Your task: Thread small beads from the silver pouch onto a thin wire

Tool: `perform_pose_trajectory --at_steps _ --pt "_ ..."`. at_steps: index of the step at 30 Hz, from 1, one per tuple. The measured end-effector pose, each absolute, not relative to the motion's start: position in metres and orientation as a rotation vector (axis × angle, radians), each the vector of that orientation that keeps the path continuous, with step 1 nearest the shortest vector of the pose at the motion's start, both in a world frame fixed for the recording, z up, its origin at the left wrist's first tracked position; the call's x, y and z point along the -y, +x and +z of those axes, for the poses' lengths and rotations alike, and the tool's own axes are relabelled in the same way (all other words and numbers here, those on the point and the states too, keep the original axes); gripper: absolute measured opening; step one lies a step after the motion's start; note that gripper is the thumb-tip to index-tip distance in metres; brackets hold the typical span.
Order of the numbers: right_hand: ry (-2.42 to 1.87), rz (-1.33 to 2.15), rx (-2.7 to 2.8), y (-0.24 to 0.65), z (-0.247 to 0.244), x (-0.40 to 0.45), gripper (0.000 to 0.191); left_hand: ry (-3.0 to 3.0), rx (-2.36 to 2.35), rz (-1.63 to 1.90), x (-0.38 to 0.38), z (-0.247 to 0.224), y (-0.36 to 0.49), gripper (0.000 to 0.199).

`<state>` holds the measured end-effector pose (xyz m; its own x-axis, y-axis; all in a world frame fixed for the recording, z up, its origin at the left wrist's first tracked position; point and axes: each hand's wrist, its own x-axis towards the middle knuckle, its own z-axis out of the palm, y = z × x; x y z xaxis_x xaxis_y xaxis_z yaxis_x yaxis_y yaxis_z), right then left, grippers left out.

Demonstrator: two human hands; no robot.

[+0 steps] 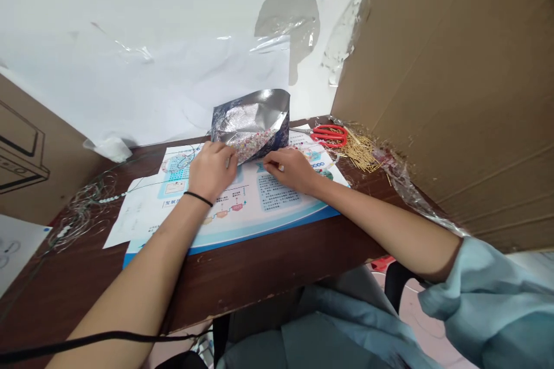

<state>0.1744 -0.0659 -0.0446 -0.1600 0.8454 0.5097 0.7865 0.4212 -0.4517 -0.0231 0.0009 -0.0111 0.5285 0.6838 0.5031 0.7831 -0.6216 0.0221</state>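
A silver-lined foil bag [251, 118] leans open toward me at the back of the table, with many small multicoloured beads [253, 142] inside. My left hand [213, 168], a black band round its wrist, is closed on the bag's lower left edge; its fingertips are partly hidden. To the right, just in front of the bag, my right hand [292, 170] is closed in a pinch. What its fingers hold, if anything, is too small to name. Both hands are over a printed blue and white sheet [242, 196].
Red-handled scissors [329, 135] lie beside a pile of thin golden sticks [361, 153]. Tangled clear cord [84, 207] and a crumpled white plastic bag [113, 149] are at the left. Cardboard walls [454, 81] flank the dark wooden table [277, 271].
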Motion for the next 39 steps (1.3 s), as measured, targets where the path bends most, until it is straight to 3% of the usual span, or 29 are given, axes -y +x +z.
perform_pose_trajectory --at_steps 7,26,39 --pt "-1.348 0.124 2.022 0.171 -0.044 0.067 0.017 -2.584 1.2 -0.259 0.005 -0.01 -0.021 0.038" --pt "-1.34 0.193 2.063 0.171 -0.041 0.067 0.017 -2.553 1.274 -0.311 0.004 -0.004 -0.019 0.034" --pt "-1.349 0.242 2.078 0.172 -0.038 0.069 0.017 -2.655 1.264 -0.136 0.008 -0.002 -0.021 0.037"
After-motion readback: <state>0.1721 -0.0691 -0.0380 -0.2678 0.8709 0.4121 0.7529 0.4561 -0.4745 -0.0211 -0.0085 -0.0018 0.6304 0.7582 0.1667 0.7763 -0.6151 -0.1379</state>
